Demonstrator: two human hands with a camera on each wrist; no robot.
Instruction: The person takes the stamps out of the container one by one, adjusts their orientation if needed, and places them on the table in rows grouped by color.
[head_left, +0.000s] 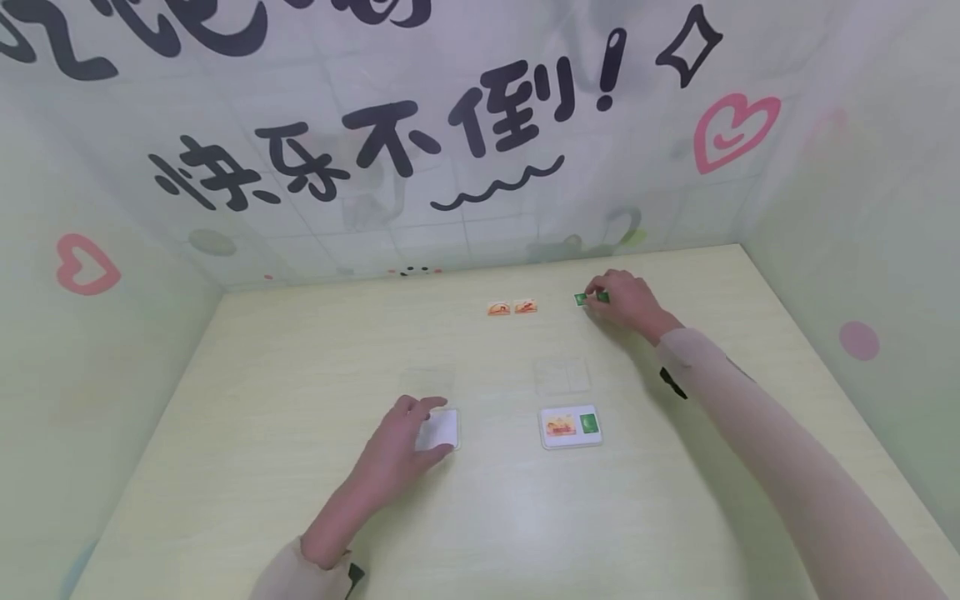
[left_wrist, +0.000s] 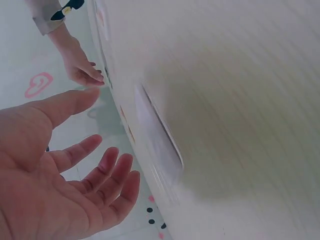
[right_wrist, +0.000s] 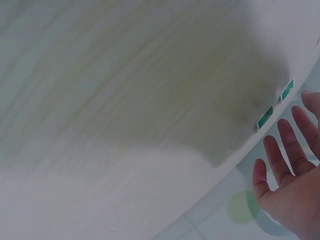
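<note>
My left hand (head_left: 401, 450) hovers around a flat box with a white insert (head_left: 441, 428), thumb and fingers spread. In the left wrist view the palm and spread fingers (left_wrist: 114, 187) stand apart from that white box (left_wrist: 157, 130). At the far right of the table, my right hand (head_left: 626, 302) is just over two small green stamp-like pieces (head_left: 580, 299). The right wrist view has both green pieces (right_wrist: 265, 119) lying flat beside the loosely spread fingers. A second flat box (head_left: 571, 427) holds an orange picture piece (head_left: 559, 426) and a green piece (head_left: 589, 423) on white.
Two orange picture pieces (head_left: 498, 308) lie side by side at the back of the table (head_left: 300, 358). Behind each box is a clear, thin rectangular cover (head_left: 562, 375). Translucent printed walls (head_left: 375, 225) enclose the table at the back and both sides.
</note>
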